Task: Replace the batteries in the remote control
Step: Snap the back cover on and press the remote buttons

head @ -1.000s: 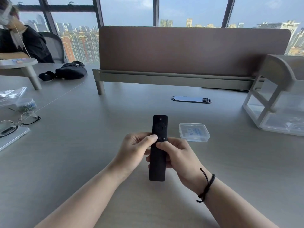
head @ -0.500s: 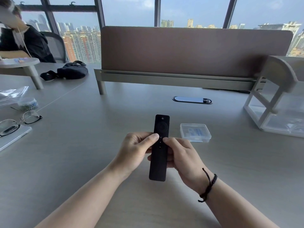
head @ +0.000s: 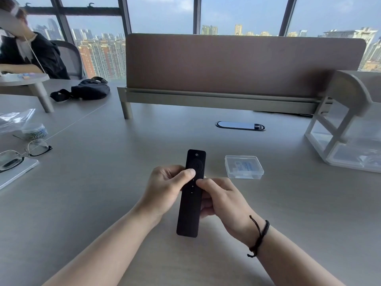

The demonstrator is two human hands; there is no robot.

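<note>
the remote control (head: 190,195) is a slim black bar held above the counter (head: 92,193), button face up, its power-button end pointing away from the person and its plain end toward them. both hands grasp it near the middle of its length.

the left hand (head: 165,188) is clenched around the remote's left edge, with the thumb laid across the face just below the round pad. the right hand (head: 221,200) grasps the right edge, its fingers curled underneath and its thumb tip resting on the face beside the small buttons. a black cord bracelet (head: 258,237) sits on the right wrist.

a clear plastic box (head: 244,167) with blue-and-white contents lies flat on the counter, just to the right of the remote's far end and apart from both hands. what it contains cannot be read.

on the left side of the counter lie a pair of glasses (head: 22,153), partly on a flat white item. a dark bag (head: 86,90) lies further back. a brown divider panel (head: 237,62) stands across the far side, and a white rack (head: 346,129) stands at the right.
</note>
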